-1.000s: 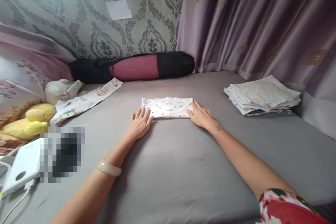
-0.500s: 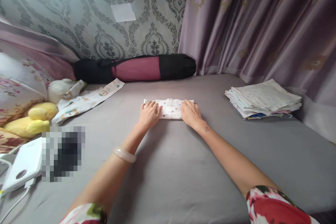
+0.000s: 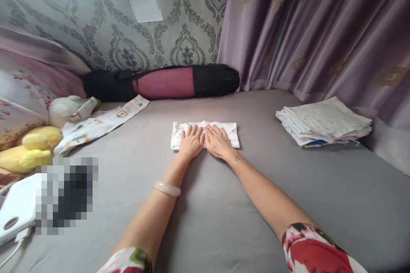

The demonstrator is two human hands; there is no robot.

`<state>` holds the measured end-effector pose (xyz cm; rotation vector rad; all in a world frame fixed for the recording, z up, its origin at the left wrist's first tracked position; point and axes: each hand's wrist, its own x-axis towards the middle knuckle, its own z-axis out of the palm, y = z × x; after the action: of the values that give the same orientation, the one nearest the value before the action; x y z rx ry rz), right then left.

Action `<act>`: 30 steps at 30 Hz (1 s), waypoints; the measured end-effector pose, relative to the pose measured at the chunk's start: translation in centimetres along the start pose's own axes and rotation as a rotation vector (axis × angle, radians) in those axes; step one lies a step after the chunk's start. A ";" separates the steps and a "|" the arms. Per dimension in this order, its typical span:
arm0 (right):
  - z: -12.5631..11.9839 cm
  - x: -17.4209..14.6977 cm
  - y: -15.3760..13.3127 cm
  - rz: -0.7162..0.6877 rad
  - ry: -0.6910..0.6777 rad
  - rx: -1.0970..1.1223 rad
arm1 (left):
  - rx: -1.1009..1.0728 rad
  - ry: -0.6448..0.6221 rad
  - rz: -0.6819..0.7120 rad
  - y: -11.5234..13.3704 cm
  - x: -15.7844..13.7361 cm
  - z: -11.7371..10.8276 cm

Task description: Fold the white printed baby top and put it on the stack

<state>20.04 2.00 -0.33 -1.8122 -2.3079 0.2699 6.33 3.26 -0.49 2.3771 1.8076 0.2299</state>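
Observation:
A white cloth with small prints lies folded into a flat rectangle on the grey bed sheet. Flat on its left-middle part rests my left hand, fingers stretched out, with a pale bangle on the wrist. My right hand lies flat just right of it, fingers spread, pressing on the same cloth. The two hands are side by side, their thumbs almost meeting. Both palms hide the middle of the cloth, while its two ends show beyond them.
A stack of folded cloths stands at the right. Another printed cloth lies loose at the left, near a yellow plush toy and a white device with a cable. A black and pink roll bag lies along the wall.
Both hands have moved inward from the cloth's ends to its middle and now lie flat. The ends of the cloth have come into sight. The view has shifted slightly.

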 end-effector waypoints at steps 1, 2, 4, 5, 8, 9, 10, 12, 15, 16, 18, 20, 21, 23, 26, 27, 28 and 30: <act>0.0 0.0 0.1 -0.005 -0.001 0.000 | -0.001 0.001 -0.006 0.0 0.0 0.0; 0.0 0.0 0.2 -0.009 -0.003 0.002 | -0.005 0.002 -0.014 0.0 0.0 0.1; -0.1 0.1 0.5 -0.016 -0.009 0.012 | -0.015 -0.005 -0.031 0.0 0.1 0.1; -0.1 0.1 0.6 -0.016 -0.012 0.017 | -0.017 -0.004 -0.038 -0.1 0.1 0.2; -0.2 0.1 1.0 0.008 -0.011 0.024 | -0.005 0.022 -0.063 -0.3 0.2 0.3; -0.3 0.1 1.2 0.023 -0.009 0.022 | 0.000 0.033 -0.073 -0.4 0.2 0.3; -0.3 0.1 1.3 0.040 -0.008 0.018 | 0.005 0.043 -0.084 -0.5 0.2 0.3; -0.4 0.1 1.6 0.069 -0.008 0.009 | 0.013 0.051 -0.110 -0.7 0.2 0.3; -0.5 0.1 1.9 0.100 -0.001 -0.009 | 0.026 0.060 -0.149 -1.1 0.2 0.1; -0.5 0.1 2.0 0.110 0.002 -0.017 | 0.028 0.061 -0.160 -1.2 0.2 0.1; -0.6 0.1 2.3 0.137 0.006 -0.037 | 0.026 0.055 -0.186 -1.4 0.3 -0.1; -0.8 0.1 2.8 0.172 0.001 -0.055 | 0.013 0.039 -0.218 -1.8 0.3 -0.2; -0.8 0.2 3.1 0.190 -0.005 -0.062 | 0.004 0.033 -0.235 -2.0 0.3 -0.2; -0.9 0.2 3.7 0.221 -0.015 -0.070 | -0.009 0.037 -0.266 -2.4 0.3 -0.2; -1.1 0.3 4.6 0.281 -0.016 -0.069 | -0.012 0.045 -0.296 -3.2 0.2 -0.2; -1.1 0.3 4.8 0.304 -0.011 -0.064 | -0.013 0.042 -0.306 -3.5 0.2 -0.2; -1.1 0.2 5.1 0.329 -0.005 -0.058 | -0.017 0.035 -0.317 -3.8 0.1 -0.3; -1.2 0.2 5.5 0.379 0.004 -0.046 | -0.029 0.019 -0.338 -4.3 0.0 -0.4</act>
<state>25.43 3.53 -0.62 -2.2626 -1.9668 0.2676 2.20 4.43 -0.95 2.0125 2.1573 0.2358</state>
